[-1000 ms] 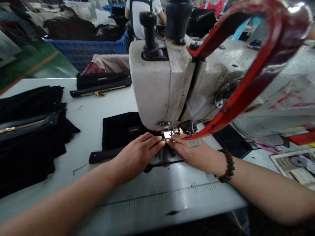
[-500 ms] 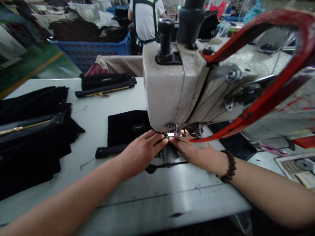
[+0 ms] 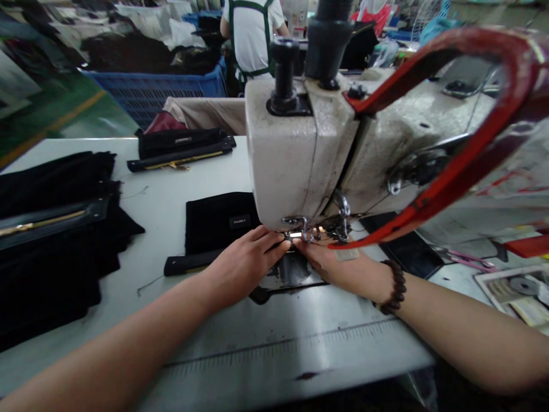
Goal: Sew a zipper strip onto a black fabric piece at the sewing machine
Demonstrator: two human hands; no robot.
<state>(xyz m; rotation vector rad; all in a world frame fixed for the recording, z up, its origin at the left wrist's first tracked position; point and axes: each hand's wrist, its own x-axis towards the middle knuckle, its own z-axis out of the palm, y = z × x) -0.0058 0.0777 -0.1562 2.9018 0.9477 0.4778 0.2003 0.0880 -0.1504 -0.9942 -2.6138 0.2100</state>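
Note:
A black fabric piece point(image 3: 212, 220) with a small label lies flat at the left of the sewing machine point(image 3: 285, 151), its far right part hidden by the machine head. Along its near side runs a black strip with a zipper point(image 3: 186, 264), partly under my left hand point(image 3: 246, 260). The fingertips of that hand are pressed together on the black work beside the presser foot. From the other side, my right hand point(image 3: 337, 264) pinches at the same spot, close to the needle area. What exactly lies between the fingertips is mostly hidden.
Black zippered pieces point(image 3: 51, 223) are heaped at the left, with another zippered piece point(image 3: 182, 146) behind. A red curved guard point(image 3: 476, 154) arches over the right. Pink-handled scissors point(image 3: 469, 260) and a parts tray point(image 3: 514, 292) lie right. Beyond are a blue crate point(image 3: 158, 86) and a person point(image 3: 251, 40).
A metal lever on the machine head has dropped lower in its slot. The whole view has shifted slightly; both hands stay at the presser foot.

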